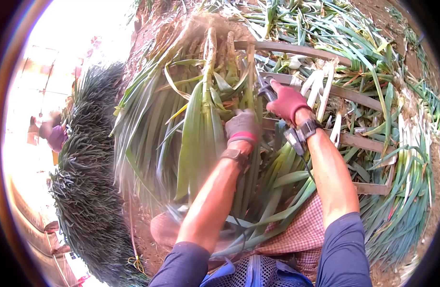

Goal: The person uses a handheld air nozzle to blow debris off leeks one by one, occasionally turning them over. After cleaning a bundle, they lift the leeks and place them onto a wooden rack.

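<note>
My left hand (241,126), in a greyish glove with a pink cuff, is closed around what looks like a leek stalk (250,79); motion blur softens the fingers. In my right hand (289,101), gloved in dark red, is a black air blow gun (266,89) with a thin metal nozzle pointing up. A dark hose runs from it down past the wrist. Left of my hands lies a large heap of leeks (196,138), broad green leaves toward me and soiled roots away, where dust blurs the view. Several peeled white leeks (320,86) lie just beyond my right hand.
A metal rack (358,98) with several bars stands to the right, with leek leaves beneath. More leeks (406,167) lie at far right, leaf scraps (315,24) at the back. A long dark-green leaf pile (88,191) borders the left. Another person (55,134) is beyond it.
</note>
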Tool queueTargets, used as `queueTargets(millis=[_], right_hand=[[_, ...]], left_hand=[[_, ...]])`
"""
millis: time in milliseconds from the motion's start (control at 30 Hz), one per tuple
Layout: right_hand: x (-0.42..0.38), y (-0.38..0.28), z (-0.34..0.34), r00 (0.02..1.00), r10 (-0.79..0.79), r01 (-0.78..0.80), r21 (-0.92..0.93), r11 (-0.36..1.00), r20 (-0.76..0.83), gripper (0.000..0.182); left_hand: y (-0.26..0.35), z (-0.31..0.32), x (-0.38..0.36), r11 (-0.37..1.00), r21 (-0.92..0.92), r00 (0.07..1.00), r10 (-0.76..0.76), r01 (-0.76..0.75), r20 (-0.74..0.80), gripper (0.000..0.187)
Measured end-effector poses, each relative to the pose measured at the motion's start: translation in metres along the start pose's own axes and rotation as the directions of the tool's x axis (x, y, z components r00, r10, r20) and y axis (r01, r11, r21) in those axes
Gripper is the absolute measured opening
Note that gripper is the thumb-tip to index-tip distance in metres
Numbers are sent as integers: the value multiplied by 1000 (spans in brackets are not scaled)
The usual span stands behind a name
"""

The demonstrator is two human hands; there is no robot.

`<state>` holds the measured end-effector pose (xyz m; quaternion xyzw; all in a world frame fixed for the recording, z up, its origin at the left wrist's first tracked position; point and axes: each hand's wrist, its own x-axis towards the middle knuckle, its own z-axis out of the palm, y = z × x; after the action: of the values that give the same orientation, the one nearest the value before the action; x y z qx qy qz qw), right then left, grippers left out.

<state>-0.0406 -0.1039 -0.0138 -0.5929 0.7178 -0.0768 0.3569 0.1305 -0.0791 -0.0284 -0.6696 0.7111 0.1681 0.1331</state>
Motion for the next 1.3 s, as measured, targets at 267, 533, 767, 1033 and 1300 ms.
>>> queueTargets(millis=[267, 533, 767, 1033, 1300], right_hand=[[-122, 52, 17, 987, -113, 114, -1, 994, 114, 93], [-220, 82, 11, 997, -77, 74, 189, 979, 7, 94], [-231, 89, -2, 990, -108, 121, 153, 981, -85, 94], [-211, 94, 6, 984, -134, 160, 237, 958, -121, 96], [-198, 31, 6, 945, -316, 327, 306, 894, -89, 96]], left_hand=[[4, -10, -1, 992, -124, 995, 2, 11, 104, 42], [16, 3, -41, 860, -491, 927, 61, 140, 371, 47], [67, 34, -115, 942, -152, 879, 334, -299, 340, 41], [4, -47, -135, 814, -209, 838, 542, -542, -61, 33], [-99, -88, -8, 996, -87, 875, -22, -22, -483, 43]])
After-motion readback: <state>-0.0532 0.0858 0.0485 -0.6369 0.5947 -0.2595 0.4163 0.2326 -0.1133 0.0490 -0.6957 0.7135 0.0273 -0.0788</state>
